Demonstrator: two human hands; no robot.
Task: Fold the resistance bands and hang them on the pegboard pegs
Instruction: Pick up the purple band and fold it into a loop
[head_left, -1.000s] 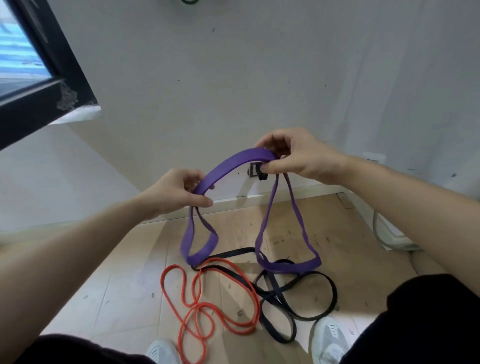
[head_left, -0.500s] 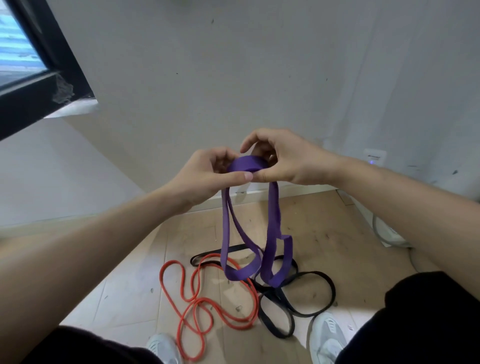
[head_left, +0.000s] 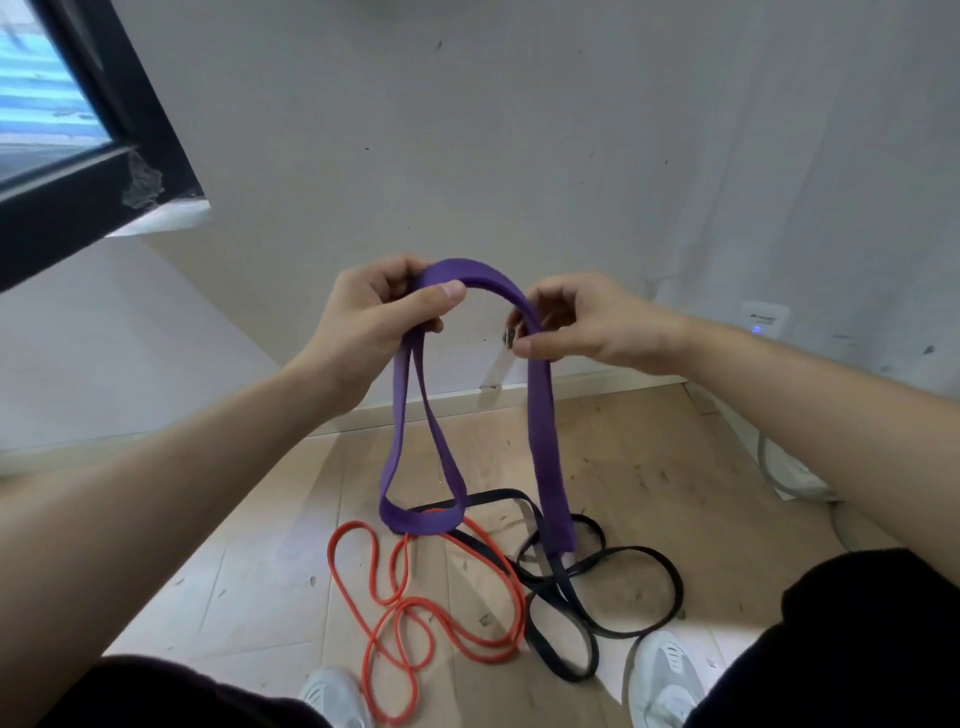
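A purple resistance band (head_left: 543, 431) arches between my two hands at chest height, its two folded ends hanging toward the floor. My left hand (head_left: 374, 317) grips the left part of the arch, thumb pressed on top. My right hand (head_left: 587, 322) pinches the right part just below the top. On the wooden floor below lie a thin orange band (head_left: 415, 613) in loose loops and a black band (head_left: 613, 587) tangled beside it. No pegboard shows in this view.
A white wall (head_left: 519, 156) stands straight ahead with a small dark fitting (head_left: 509, 338) near my right hand. A dark window frame (head_left: 104, 156) is at the upper left, a wall socket (head_left: 763, 317) and grey cable (head_left: 795, 478) at the right. My shoes (head_left: 665, 675) stand by the bands.
My hands, pressed together half a second ago, have moved apart again. The purple band now spans them as an arch with a loop hanging under each hand.
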